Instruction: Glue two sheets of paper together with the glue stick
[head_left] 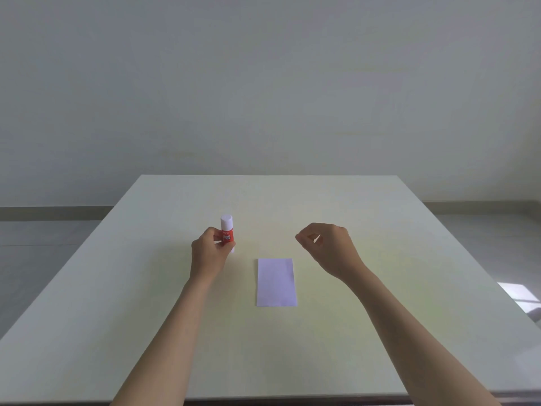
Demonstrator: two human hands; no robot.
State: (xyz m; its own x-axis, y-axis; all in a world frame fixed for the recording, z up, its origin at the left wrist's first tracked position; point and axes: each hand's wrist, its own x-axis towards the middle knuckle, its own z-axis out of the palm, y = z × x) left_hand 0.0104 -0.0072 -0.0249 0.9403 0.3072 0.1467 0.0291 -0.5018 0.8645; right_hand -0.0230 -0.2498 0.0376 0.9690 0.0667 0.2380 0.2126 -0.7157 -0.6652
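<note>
Gripping glue stick (227,233) upright by red barrel, left hand (208,253); light, rigid. Right hand (328,250) loosely curled, empty. Paper (276,282) thin, floppy; lift by edge.

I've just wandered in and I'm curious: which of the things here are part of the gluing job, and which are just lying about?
Part of the job:
- glue stick, upright, cap on, gripped by the left hand
- white paper, flat on the table
- right hand, empty, raised above the table

Just lying about:
- nothing else; only the bare table and wall

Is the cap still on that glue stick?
Yes, capped: the glue stick, upright in the left hand, shows its white cap on top.
</note>
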